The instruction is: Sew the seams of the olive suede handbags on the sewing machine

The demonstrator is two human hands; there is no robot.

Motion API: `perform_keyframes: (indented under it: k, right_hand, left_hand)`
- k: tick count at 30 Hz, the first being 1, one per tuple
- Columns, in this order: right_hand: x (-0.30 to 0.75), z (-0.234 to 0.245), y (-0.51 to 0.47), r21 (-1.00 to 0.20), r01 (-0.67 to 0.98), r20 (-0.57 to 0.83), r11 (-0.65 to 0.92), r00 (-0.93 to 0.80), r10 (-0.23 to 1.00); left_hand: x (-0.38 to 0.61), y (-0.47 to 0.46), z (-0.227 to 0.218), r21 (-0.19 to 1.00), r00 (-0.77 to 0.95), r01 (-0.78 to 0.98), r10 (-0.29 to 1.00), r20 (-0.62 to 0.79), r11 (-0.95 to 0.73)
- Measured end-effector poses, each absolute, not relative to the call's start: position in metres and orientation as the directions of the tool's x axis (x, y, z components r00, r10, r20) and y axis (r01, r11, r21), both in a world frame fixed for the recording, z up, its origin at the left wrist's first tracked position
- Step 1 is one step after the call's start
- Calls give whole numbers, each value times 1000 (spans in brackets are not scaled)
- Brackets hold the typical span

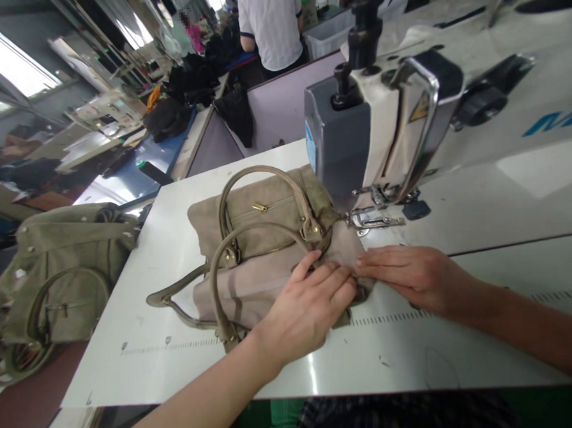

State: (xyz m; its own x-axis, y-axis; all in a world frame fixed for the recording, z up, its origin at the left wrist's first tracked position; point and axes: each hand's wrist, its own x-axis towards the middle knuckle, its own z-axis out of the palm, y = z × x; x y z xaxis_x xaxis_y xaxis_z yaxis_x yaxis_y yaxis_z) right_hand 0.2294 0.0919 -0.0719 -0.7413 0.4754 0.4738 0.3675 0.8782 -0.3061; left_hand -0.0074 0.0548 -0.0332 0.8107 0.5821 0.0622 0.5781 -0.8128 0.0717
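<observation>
An olive-khaki handbag [266, 295] lies flattened on the white sewing table, its two looped handles and a small zip pull facing up. Its right end reaches the presser foot [372, 219] of the sewing machine. My left hand [314, 302] rests palm down on the bag's near side, fingers fairly flat and thumb apart. At the right edge of the bag, my right hand [414, 274] has its fingers together, pinching the fabric; its thumb is mostly hidden. The fingertips of both hands are close to each other, just in front of the presser foot.
The sewing machine head [339, 134] stands over the table's right side. Another olive bag [62, 251] sits at the left, beside the table [145, 368]. Behind are a purple partition [280, 112], a person in a white shirt [271, 26] and dark cloth piles [188, 85].
</observation>
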Motion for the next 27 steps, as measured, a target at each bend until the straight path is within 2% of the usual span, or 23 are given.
perform_keyframes:
  k: [4,10,15,19,22,27]
  right_hand:
    - [232,-77,93,-283,362,463,888,-760,457]
    - [228,-77,86,-322,462,472,826,-678,564]
    - [231,-75,84,-307,530,493,791,-622,608]
    - [231,-76,84,-304,502,435,809,-683,587]
    - [230,-77,85,-304,488,444,818,-687,575]
    - [227,-75,86,-269,541,433,797,-671,602]
  left_hand:
    - [-8,71,-37,70,814,574,578,60,-816]
    - [-17,93,-43,17,838,532,530,127,-846]
    - [-19,95,-48,-15,855,488,475,210,-873]
    - [-17,92,-45,-25,858,482,466,217,-876]
    - [-16,92,-43,-25,870,459,443,217,-888]
    - [-14,102,-47,3,852,485,473,226,-875]
